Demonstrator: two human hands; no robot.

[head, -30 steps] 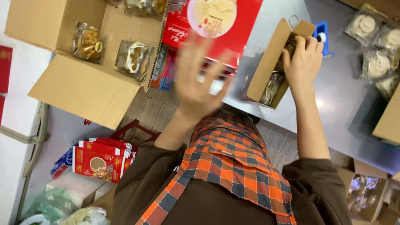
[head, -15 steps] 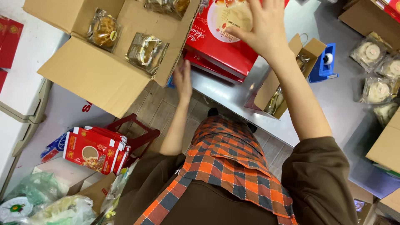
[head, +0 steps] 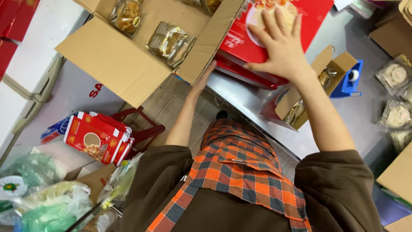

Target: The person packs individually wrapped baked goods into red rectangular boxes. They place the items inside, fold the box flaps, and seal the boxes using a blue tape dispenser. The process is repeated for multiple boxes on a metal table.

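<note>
Two stacked flat red cardboard boxes (head: 274,51) are carried at the grey metal table's (head: 257,107) edge above wooden flooring; right hand (head: 279,47), fingers spread wide, has been laid flatter on them, while left hand (head: 206,75), its fingers hidden, stays beneath.

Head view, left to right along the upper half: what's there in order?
Open cardboard carton with wrapped pastries → left hand at its flap → red gift box under the right hand → small open brown box → blue tape dispenser → wrapped round cakes.

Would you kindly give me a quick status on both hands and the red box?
Right hand flat on top red box, fingers spread. Left hand at the box stack's edge, under cardboard flap. Small open carton beside the stack.
</note>
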